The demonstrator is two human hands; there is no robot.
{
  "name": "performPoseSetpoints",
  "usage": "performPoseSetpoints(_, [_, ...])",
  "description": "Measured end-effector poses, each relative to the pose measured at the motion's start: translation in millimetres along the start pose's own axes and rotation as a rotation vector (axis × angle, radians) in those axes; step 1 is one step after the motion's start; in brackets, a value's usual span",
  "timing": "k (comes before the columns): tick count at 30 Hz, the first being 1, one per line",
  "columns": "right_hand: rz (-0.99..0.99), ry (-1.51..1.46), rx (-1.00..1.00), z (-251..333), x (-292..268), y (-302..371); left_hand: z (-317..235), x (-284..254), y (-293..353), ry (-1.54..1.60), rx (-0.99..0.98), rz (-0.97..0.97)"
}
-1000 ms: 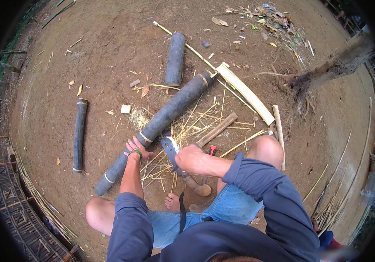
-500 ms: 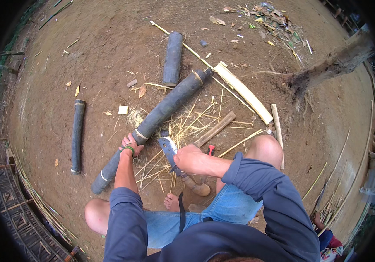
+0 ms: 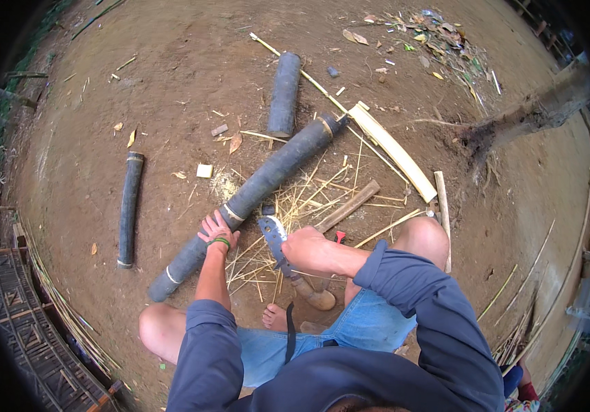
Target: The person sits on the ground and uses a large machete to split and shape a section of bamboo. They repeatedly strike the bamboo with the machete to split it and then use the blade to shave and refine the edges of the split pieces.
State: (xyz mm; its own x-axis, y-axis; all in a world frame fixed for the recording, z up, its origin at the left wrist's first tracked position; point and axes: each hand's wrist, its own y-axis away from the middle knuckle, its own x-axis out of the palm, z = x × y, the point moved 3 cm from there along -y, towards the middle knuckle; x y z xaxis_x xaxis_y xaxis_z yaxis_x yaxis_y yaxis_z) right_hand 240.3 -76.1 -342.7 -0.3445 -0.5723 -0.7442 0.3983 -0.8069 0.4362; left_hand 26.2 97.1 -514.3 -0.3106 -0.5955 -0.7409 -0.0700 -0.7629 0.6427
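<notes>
A long dark bamboo pole [image 3: 278, 165] with pale node rings lies diagonally on the ground before me. My left hand [image 3: 219, 232] rests on it just below a middle ring, fingers spread over its surface. A green band circles that wrist. My right hand [image 3: 303, 247] is closed on a machete [image 3: 274, 232], beside its broad dark blade; the fingers' undersides are hidden. The machete's curved wooden handle [image 3: 319, 296] points down toward my legs. Thin bamboo strips [image 3: 302, 196] are scattered under and around the blade.
Shorter dark bamboo pieces lie at the left [image 3: 130, 209] and beyond the pole [image 3: 284, 96]. A pale split slat [image 3: 394, 151] and a wooden stick [image 3: 348, 206] are to the right. A tree trunk [image 3: 535, 103] stands far right; a woven bamboo panel [image 3: 34, 329] is lower left.
The whole view has shifted slightly, so the scene sits farther right. My left hand's fingers look a little more spread on the pole. The right hand and machete stay nearly in place.
</notes>
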Motion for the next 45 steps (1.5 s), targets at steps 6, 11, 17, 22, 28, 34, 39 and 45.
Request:
performPoseSetpoints(6, [-0.02, -0.039, 0.051, -2, 7, -3, -18, 15, 35, 0.02, -0.027, 0.096])
performPoseSetpoints(11, [-0.054, -0.036, 0.024, 1, 11, -2, -21, 26, 46, 0.02, -0.024, 0.109])
performPoseSetpoints(17, [-0.023, 0.071, 0.017, 8, 7, -1, -19, 20, 45, -0.026, -0.021, 0.174])
performPoseSetpoints(22, [-0.014, 0.084, 0.049, 8, 6, 0, -20, 13, 49, -0.036, -0.021, 0.196])
performPoseSetpoints(28, [-0.008, 0.081, 0.056, 10, 5, 4, -20, 6, 45, -0.05, -0.016, 0.225])
performPoseSetpoints(34, [0.014, 0.097, 0.045, 7, 9, 1, -13, -3, 33, -0.018, -0.023, 0.185])
performPoseSetpoints(39, [-0.088, 0.0, -0.022, 2, 8, 2, -9, -8, 28, -0.006, -0.025, 0.2])
performPoseSetpoints(45, [-0.047, 0.018, -0.002, 2, 2, 2, -10, -9, 28, 0.018, -0.03, 0.193])
